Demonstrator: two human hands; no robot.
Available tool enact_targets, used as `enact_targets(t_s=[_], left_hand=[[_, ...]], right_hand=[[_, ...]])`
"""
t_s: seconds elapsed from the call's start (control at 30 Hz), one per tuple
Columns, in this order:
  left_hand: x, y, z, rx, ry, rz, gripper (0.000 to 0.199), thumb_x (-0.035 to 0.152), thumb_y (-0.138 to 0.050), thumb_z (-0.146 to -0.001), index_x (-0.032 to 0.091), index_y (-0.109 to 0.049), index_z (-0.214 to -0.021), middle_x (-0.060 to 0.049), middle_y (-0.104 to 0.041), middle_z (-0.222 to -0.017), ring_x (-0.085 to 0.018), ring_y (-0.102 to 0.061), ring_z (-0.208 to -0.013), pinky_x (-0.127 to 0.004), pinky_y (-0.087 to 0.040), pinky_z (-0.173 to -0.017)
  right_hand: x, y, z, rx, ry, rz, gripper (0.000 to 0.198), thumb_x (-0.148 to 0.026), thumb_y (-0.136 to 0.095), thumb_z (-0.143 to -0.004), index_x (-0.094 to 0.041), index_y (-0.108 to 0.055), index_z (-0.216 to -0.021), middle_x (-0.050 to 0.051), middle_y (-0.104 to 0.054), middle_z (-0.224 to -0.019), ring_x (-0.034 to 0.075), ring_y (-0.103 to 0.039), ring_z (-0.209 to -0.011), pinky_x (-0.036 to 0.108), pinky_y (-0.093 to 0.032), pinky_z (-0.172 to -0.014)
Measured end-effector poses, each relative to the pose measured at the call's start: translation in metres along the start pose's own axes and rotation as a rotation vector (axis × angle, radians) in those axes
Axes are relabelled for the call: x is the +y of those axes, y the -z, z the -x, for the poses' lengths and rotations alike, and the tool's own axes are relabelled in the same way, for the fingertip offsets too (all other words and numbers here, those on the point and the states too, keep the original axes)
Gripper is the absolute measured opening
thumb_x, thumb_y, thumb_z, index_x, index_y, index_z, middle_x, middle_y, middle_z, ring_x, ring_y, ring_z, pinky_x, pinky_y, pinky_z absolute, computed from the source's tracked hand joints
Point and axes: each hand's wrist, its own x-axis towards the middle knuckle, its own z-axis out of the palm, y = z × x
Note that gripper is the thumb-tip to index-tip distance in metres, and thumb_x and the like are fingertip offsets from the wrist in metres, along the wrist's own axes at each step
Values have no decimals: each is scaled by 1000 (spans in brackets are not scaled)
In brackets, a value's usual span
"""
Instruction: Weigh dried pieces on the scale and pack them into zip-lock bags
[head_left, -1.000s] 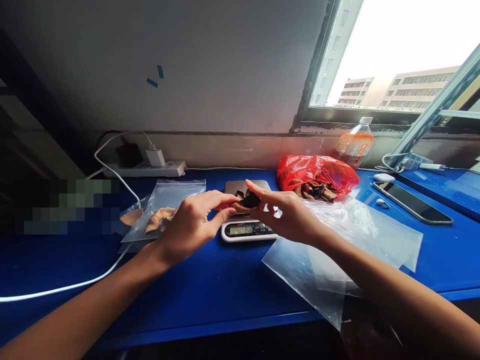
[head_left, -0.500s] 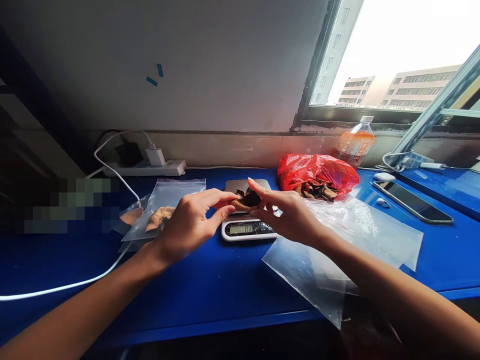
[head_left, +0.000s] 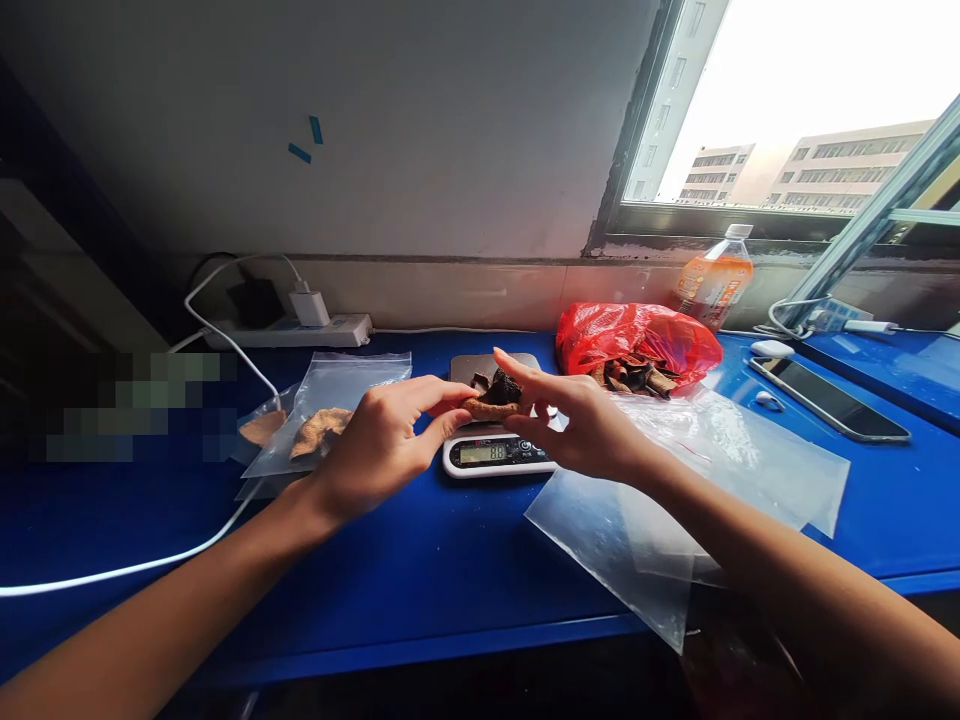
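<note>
Above a small kitchen scale (head_left: 495, 455), a curled piece of dried peel (head_left: 495, 410), brown outside and nearly black within, is held between both hands. My left hand (head_left: 390, 430) pinches its left end with thumb and fingers. At the other end my right hand (head_left: 574, 415) grips it, index finger raised along the top. The scale has a metal plate (head_left: 491, 365), partly covered by the hands and peel. Its display reads something like 88; whether there is a decimal point I cannot tell.
Behind on the right, a red plastic bag (head_left: 600, 335) holds several dark curled peels (head_left: 637, 378). Clear zip bags (head_left: 780, 470) lie to the right; others with tan pieces (head_left: 319, 432) are left. A phone (head_left: 829, 400), bottle (head_left: 716, 280), power strip (head_left: 349, 330) and white cable (head_left: 127, 575) also occupy the blue table.
The peel has tipped slightly between my fingers, so more of its dark inner side shows. Both hands stay in almost the same place over the scale.
</note>
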Motion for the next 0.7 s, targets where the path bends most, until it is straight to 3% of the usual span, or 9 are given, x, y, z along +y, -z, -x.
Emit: enact_targets(t_s=[0.13, 0.53, 0.7], left_hand=[[-2, -2, 1, 4, -20, -28, 22, 28, -56, -88, 21, -70, -103, -2, -75, -99, -19, -69, -89, -31, -53, -82], [-6, 1, 2, -27, -25, -8, 21, 29, -55, -92, 21, -68, -107, -2, -73, -100, -18, -67, -89, -31, -52, -81], [-3, 5, 0, 11, -63, -22, 18, 25, -54, -92, 24, -67, -105, 0, -71, -100, -16, -66, -90, -29, -52, -83]], right_hand=[[3, 0, 1, -66, -43, -48, 55, -23, -52, -89, -12, -45, -143, -2, -66, -70, 7, -52, -58, 19, -46, -61], [-8, 4, -5, -5, -118, -63, 40, -28, -62, -83, -11, -62, -119, 4, -70, -79, 11, -61, -66, 22, -47, -61], [-12, 5, -7, 38, -81, -83, 13, -19, -58, -84, -15, -66, -93, 3, -71, -81, 9, -60, -67, 21, -46, -63]])
